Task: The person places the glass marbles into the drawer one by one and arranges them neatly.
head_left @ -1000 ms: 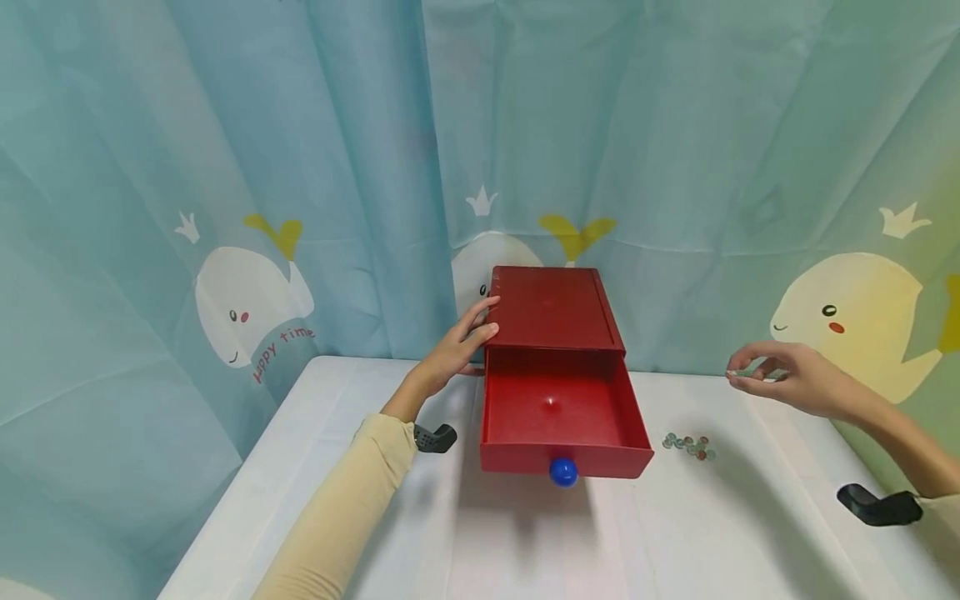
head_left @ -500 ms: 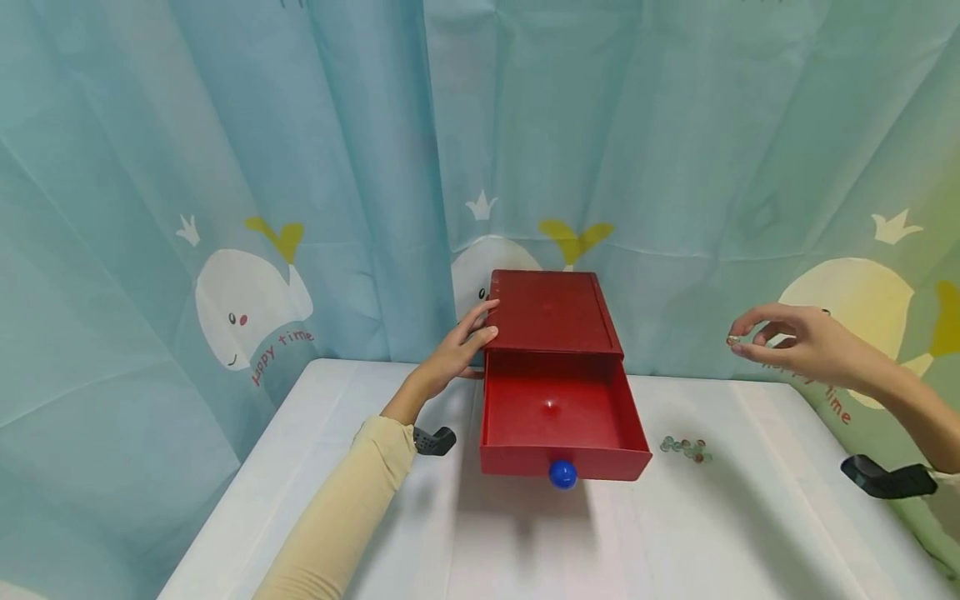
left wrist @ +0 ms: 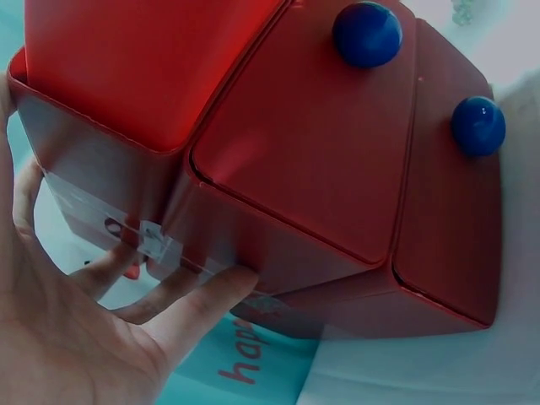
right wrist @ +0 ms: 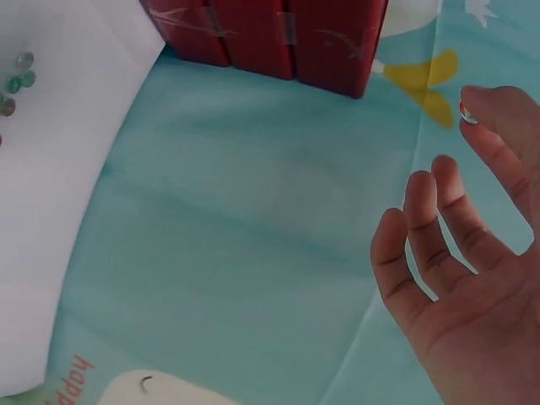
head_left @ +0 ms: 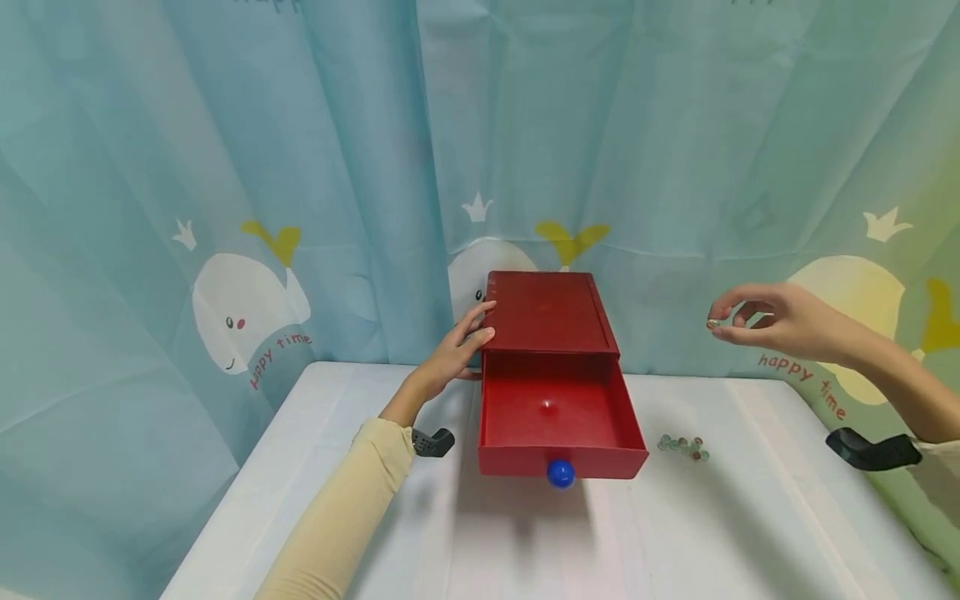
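Note:
My right hand (head_left: 783, 321) is raised over the right part of the table, pinching a small glass marble (right wrist: 467, 114) between thumb and index finger. The other fingers are apart from it. A red drawer cabinet (head_left: 547, 312) stands near the back, its top drawer (head_left: 551, 417) pulled out, with a blue round knob (head_left: 561, 474) in front. Against the cabinet's left side my left hand (head_left: 446, 358) rests with spread fingers, some reaching the top edge. Several greenish and reddish marbles (head_left: 683, 447) lie in a cluster on the table, right of the drawer.
A white-covered table (head_left: 390, 517) carries the cabinet. Behind it hangs a blue-green curtain (head_left: 360, 167) printed with whales. In the left wrist view, lower drawers with blue knobs (left wrist: 478, 126) are pushed in beneath the pulled-out one.
My right hand has risen, then shifted a little left toward the drawer, still pinching the marble. The left hand keeps its place on the cabinet.

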The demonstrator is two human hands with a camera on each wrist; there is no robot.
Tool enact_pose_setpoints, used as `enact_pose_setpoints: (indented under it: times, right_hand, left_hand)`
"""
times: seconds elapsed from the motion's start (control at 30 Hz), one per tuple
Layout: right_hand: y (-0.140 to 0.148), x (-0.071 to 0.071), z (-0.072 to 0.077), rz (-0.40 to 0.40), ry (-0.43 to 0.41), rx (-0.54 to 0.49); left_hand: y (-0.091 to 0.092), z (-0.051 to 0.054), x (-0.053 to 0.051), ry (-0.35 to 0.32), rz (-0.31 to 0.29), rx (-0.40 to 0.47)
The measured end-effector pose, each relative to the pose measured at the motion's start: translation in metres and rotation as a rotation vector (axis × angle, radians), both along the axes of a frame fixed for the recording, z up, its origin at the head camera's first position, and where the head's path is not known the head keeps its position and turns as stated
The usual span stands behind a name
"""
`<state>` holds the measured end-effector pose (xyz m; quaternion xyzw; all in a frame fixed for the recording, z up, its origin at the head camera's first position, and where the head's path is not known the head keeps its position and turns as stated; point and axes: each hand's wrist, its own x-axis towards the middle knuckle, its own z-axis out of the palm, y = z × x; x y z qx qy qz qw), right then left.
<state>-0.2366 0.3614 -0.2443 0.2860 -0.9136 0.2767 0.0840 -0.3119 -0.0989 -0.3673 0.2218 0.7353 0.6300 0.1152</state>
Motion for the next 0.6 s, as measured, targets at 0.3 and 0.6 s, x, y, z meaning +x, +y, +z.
enact_pose_setpoints:
  times: [0.3, 0.6]
  right_hand:
    - [-0.033, -0.006, 0.032, 0.128, -0.084, 0.055]
    - [-0.079, -0.012, 0.052, 0.278, -0.151, 0.133]
  left_hand:
    - [-0.001, 0.0, 0.0, -0.001, 0.001, 0.005]
    - [0.0, -0.003, -0.002, 0.001, 0.011, 0.006]
